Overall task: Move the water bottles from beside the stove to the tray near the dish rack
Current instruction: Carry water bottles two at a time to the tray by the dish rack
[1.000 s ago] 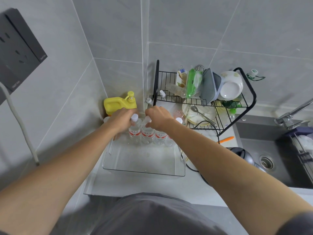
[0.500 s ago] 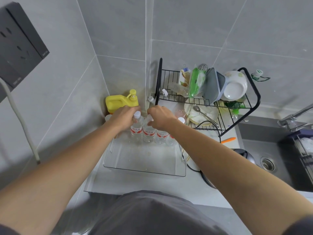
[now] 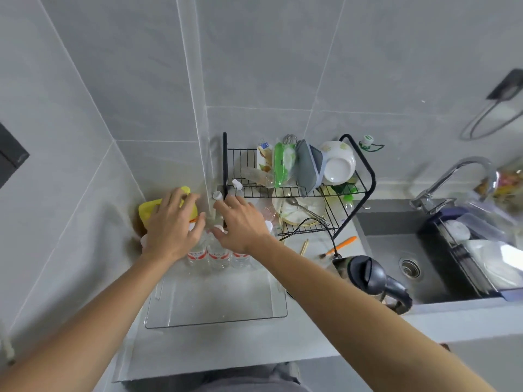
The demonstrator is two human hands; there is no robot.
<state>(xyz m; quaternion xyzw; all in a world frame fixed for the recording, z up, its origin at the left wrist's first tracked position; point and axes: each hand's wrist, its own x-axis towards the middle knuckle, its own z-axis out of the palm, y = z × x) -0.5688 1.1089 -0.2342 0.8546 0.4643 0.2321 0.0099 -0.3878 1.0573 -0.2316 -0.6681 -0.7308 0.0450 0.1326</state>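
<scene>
On the left, a dark wall panel (image 3: 8, 162) sat at the frame edge on the grey tiled wall. A yellow jug (image 3: 150, 211) stood in the corner on the bench (image 3: 215, 355), and your left hand (image 3: 169, 227) was spread above it with the fingers (image 3: 195, 198) straight and released, gripping nothing. Below the two hands, the water bottles (image 3: 216, 254) stood upright in a row along the far edge of the clear tray (image 3: 215, 319), their red and white labels showing; how many stood in the row could not be told, because the hands covered part of it. The near part of the tray was bare plastic. Your right hand (image 3: 240, 224) was also spread over the bottle tops, fingers extended and relaxed; whether its fingertips touched a cap could not be told. Just to the right of the tray stood the black wire dish rack (image 3: 365, 190), holding a white bowl (image 3: 338, 164), a grey lid (image 3: 308, 165), a green packet (image 3: 280, 162) and, on the lower shelf, a plate (image 3: 297, 207) with a spoon (image 3: 294, 203) on it. An orange-handled tool (image 3: 341, 244) lay on the bench near the rack foot. A dark kettle (image 3: 370, 275) stood at the edge of the sink (image 3: 396, 250), with the chrome tap (image 3: 455, 174) further right.
</scene>
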